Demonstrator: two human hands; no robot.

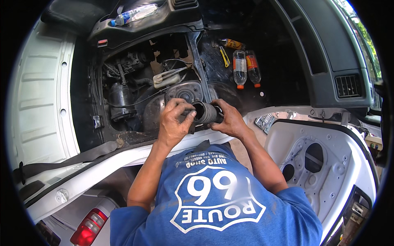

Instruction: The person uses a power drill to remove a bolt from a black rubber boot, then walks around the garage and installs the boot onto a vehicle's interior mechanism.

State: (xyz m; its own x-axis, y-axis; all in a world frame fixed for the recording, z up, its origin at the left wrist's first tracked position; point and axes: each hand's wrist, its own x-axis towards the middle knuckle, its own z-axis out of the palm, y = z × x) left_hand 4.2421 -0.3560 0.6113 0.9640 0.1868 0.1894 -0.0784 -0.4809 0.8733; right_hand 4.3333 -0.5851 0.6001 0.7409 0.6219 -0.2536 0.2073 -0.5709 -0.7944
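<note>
Both of my hands meet over the near edge of the engine opening, around a short black corrugated rubber hose (210, 113). My right hand (232, 121) is wrapped around the hose's right end, with the thumb below and the fingers above. On the other side, my left hand (174, 124) is closed, thumb and fingertips pinched at the rim of the hose's open mouth. The hose lies on its side, its dark opening turned toward my left hand. Just beyond it is a round, dusty metal strut-tower top (183, 95). Whether the left fingertips also hold something small is hidden.
Inside the engine opening are a whitish reservoir (167, 80) and a dark metal canister (120, 98). On the dark floor to the right lie plastic bottles (239, 67) and a yellow cutter knife (224, 56). An open white door (316, 141) stands at the right.
</note>
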